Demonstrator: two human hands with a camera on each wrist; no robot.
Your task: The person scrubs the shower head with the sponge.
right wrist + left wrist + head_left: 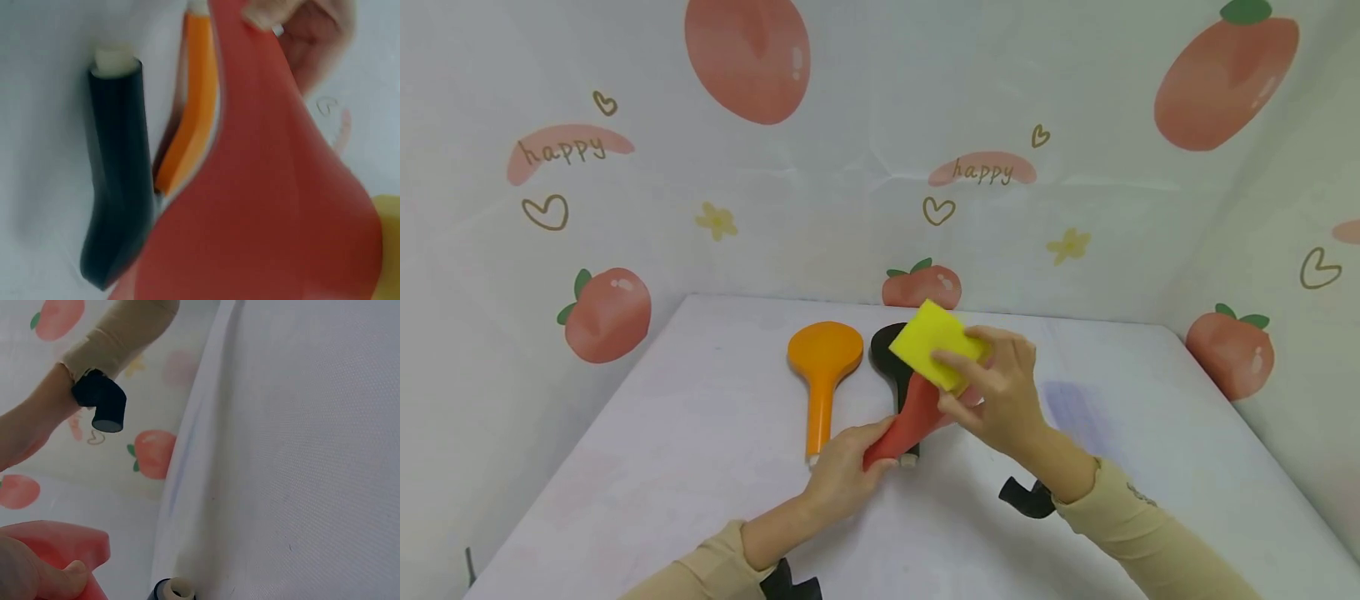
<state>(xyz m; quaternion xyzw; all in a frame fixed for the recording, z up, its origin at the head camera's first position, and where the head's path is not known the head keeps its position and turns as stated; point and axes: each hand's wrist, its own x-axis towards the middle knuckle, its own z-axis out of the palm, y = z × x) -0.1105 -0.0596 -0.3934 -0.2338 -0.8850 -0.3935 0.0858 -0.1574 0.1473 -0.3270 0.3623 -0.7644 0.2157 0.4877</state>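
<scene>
A red handheld shower head (917, 415) is held tilted above the table, its handle gripped by my left hand (844, 473). With its fingers and thumb, my right hand (1006, 398) pinches a yellow sponge (931, 340) at the round head, covering part of it. From the right wrist, the red shower head (269, 206) fills the middle and the sponge (390, 244) shows at the right edge. In the left wrist view, the left thumb (47, 578) lies on the red handle (69, 540).
An orange shower head (825, 350) lies on the white table (700, 400), left of a black one (883, 354) partly hidden behind the red one. Both have pale connector ends towards me. A printed cloth (850, 183) hangs behind the table.
</scene>
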